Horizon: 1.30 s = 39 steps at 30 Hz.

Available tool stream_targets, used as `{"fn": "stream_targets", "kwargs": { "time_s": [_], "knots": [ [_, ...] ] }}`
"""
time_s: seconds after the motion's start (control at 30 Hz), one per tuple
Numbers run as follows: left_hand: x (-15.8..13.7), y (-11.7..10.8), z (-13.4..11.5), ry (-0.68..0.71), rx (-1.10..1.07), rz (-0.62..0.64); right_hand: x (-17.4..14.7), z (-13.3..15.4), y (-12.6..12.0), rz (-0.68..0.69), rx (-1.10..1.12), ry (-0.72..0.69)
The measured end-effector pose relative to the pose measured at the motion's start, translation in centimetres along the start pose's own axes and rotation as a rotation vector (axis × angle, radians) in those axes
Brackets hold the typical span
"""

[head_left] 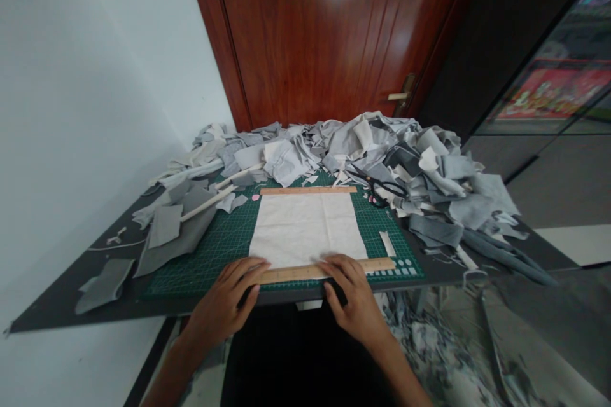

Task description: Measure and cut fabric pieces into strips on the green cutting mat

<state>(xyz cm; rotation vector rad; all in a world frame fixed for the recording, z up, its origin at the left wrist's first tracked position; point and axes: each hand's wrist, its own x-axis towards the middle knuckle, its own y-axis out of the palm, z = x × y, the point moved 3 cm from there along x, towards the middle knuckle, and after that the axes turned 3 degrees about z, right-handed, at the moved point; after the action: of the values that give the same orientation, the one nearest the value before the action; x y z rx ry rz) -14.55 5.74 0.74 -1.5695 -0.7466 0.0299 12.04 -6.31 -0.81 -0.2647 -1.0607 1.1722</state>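
A white cloth (310, 227) lies flat on the green cutting mat (219, 251), with faint creases across it. Along its near edge runs a wooden ruler (291, 274), and a second wooden ruler (308, 190) lies along the far edge. My left hand (236, 292) holds the near ruler by its left part, fingers over it and thumb on the near side. Further right, my right hand (352, 292) holds the same ruler in the same way. The fingertips rest at the cloth's near edge. Whether the thumbs reach under the ruler cannot be made out.
Heaped grey and white fabric scraps (372, 140) fill the back and right of the dark table (57, 292). Black scissors (377, 187) lie right of the cloth. A grey folded piece (105, 285) sits at left. Scraps litter the floor (443, 356). A wooden door (310, 32) stands behind.
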Motion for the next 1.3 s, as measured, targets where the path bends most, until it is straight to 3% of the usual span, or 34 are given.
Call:
{"fn": "stream_targets", "kwargs": {
  "time_s": [0.6, 0.8, 0.93, 1.1, 1.2, 1.3],
  "knots": [
    [0.4, -0.2, -0.1, -0.034, -0.058, 0.029, -0.1, 0.0, -0.1, 0.034, 0.012, -0.024],
    [1.7, 0.5, -1.1, 0.046, -0.038, 0.128, 0.0, 0.3, -0.2, 0.056, 0.016, -0.012],
    [2.1, 0.7, -1.1, 0.056, -0.029, 0.16, 0.5, 0.9, -1.6, 0.089, 0.07, -0.006],
    [1.7, 0.5, -1.1, 0.036, -0.048, 0.11, 4.3, 0.3, -4.9, 0.121, 0.107, -0.053],
    [1.4, 0.3, -1.4, 0.015, -0.078, 0.099, 9.0, -2.5, -5.4, 0.15, 0.062, -0.1],
    [1.7, -0.3, -1.5, -0.002, -0.135, 0.088, 14.4, -6.5, -4.4, 0.172, -0.047, -0.159]
  ]
}}
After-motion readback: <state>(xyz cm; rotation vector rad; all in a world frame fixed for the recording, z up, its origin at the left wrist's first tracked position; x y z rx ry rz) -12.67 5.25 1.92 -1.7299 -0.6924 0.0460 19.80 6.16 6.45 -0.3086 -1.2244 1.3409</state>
